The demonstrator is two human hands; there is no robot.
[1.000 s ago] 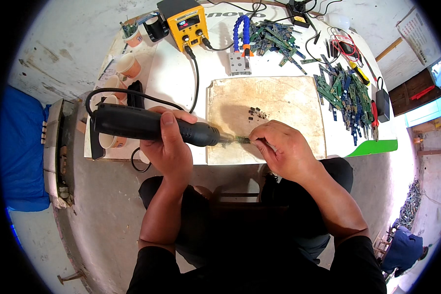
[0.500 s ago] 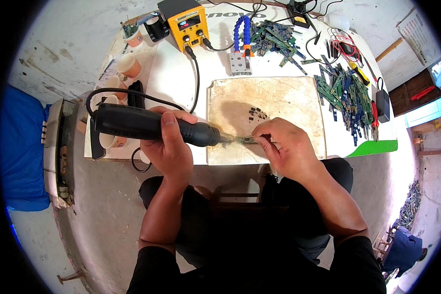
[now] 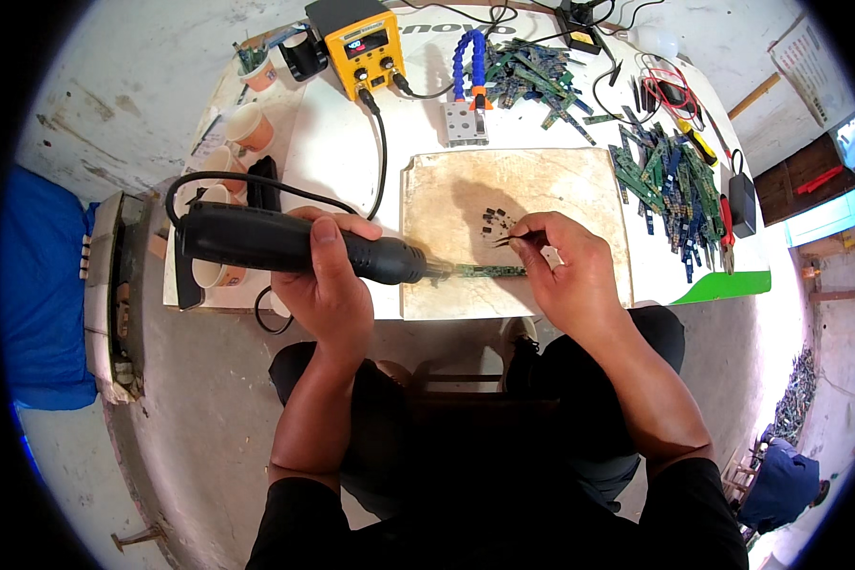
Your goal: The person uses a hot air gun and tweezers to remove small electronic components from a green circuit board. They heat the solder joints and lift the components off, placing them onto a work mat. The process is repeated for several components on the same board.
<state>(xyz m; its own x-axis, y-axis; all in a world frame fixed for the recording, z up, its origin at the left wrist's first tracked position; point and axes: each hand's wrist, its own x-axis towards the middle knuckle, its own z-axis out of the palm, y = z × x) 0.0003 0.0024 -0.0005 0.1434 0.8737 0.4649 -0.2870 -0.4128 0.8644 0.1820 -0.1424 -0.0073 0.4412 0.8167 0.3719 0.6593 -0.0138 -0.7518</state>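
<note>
My left hand grips a black hot-air gun, whose nozzle points right at the left end of a narrow green circuit board strip on a stained beige mat. My right hand is closed in a pinch on thin dark tweezers, their tips beside a loose group of small black components above the strip. Whether anything is between the tips is too small to tell.
A yellow control station with cables stands back left, paper cups left, a blue segmented hose on a metal base behind the mat. Piles of board strips, pliers and wires lie right. A person in blue is at lower right.
My right hand with the tweezers has moved off the strip, up and rightward to beside the small components, uncovering the strip's right part. The hot-air gun has stayed in place.
</note>
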